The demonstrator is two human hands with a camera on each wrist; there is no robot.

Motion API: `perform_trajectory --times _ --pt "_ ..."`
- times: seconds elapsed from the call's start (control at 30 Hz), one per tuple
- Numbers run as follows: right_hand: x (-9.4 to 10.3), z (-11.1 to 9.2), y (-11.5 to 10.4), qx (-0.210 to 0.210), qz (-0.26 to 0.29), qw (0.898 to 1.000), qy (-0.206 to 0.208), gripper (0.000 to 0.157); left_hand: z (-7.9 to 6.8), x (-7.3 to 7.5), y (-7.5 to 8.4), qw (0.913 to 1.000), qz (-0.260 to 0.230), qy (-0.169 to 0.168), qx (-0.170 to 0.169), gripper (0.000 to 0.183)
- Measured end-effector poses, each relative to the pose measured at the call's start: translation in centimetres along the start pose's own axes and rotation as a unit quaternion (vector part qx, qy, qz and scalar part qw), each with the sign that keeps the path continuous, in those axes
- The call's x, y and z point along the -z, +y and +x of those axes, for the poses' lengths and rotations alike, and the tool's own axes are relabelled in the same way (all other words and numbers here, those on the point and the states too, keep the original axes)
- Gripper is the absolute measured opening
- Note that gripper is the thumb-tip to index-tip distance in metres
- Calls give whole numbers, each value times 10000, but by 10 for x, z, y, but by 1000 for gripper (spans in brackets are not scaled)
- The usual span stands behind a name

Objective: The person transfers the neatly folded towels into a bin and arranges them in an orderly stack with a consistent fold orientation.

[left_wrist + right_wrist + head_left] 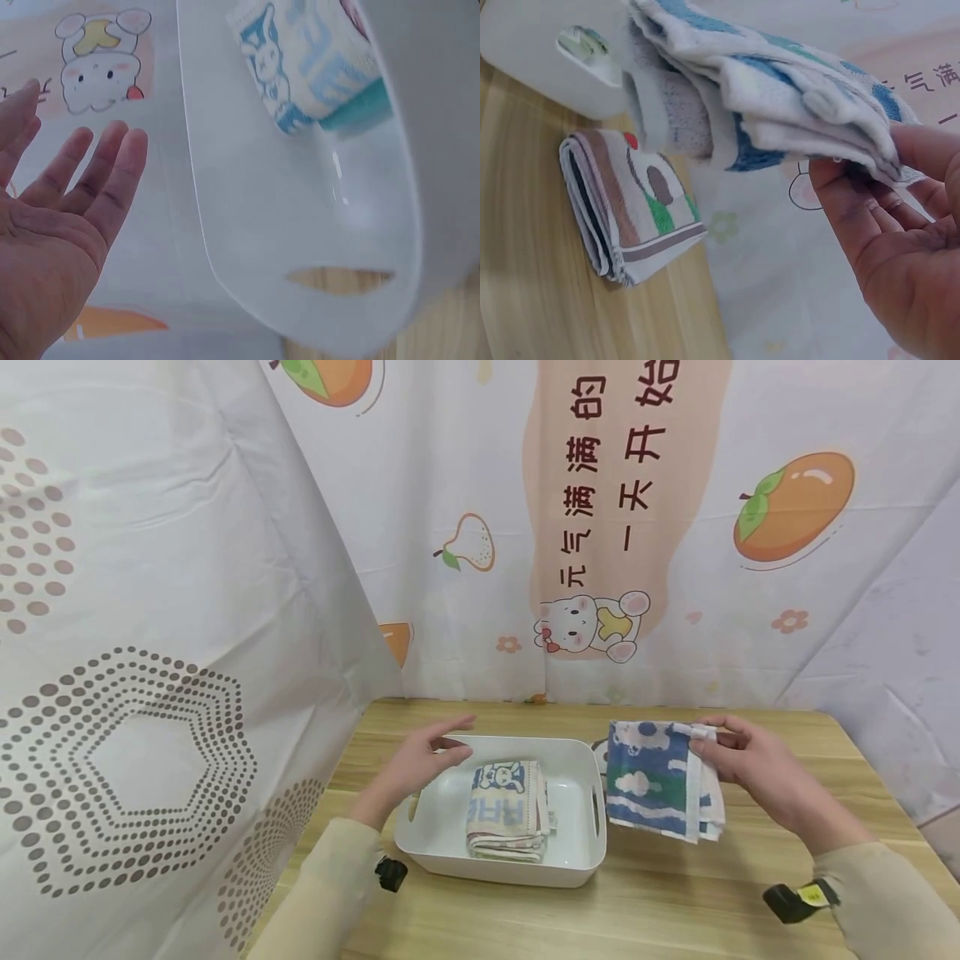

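My right hand (753, 767) pinches a folded towel (647, 781) by its right edge, thumb on the near side. This towel is blue, green and white, and hangs above the table just right of a white plastic basket (427, 858). Inside the basket lies a small stack of folded towels (498, 806), the top one cream with a blue bunny. My left hand (420, 762) hovers over the basket's left end with its fingers extended and holds nothing. In the left wrist view its palm (45, 259) faces the camera, apart from the basket.
Another folded towel (641, 202), with brown, green and red patches, lies on the wooden table (645, 902) to the basket's right; the held towel mostly hides it in the head view. A printed curtain (465, 635) hangs behind the table, and another sheet (172, 735) on the left.
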State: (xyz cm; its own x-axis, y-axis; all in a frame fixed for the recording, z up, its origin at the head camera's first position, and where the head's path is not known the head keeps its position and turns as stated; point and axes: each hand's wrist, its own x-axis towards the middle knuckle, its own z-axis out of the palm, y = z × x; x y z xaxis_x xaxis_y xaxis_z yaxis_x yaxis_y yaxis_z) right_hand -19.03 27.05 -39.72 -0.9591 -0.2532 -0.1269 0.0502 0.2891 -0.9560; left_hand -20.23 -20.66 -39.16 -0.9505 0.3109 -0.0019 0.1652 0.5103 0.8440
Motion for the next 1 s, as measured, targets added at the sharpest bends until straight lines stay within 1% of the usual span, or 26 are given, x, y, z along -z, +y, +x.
perform_trajectory --times 0.13,0.23,0.3,0.4,0.53,0.77,1.0 --pt "-3 1 -6 72 239 9997 -5 45 5 -10 5 9996 -142 -204 -148 54" --pt "-5 2 -11 79 328 9994 -10 43 8 -16 10 9991 -150 -345 -194 54" --pt "-7 2 -14 75 326 9994 -3 44 9 -21 14 9987 -170 -432 -190 54" --pt "-12 3 -19 61 265 9996 22 48 12 -28 19 9978 -179 -570 -283 54" --pt "-17 5 -25 65 194 9998 -1 54 18 -37 24 9954 -337 -796 -415 53" --pt "-27 11 -32 197 373 9990 -121 50 26 -52 31 9925 -447 -1081 -366 54" --pt "-35 15 -36 224 422 9988 -129 50 31 -64 37 9868 -723 -1344 -538 56"
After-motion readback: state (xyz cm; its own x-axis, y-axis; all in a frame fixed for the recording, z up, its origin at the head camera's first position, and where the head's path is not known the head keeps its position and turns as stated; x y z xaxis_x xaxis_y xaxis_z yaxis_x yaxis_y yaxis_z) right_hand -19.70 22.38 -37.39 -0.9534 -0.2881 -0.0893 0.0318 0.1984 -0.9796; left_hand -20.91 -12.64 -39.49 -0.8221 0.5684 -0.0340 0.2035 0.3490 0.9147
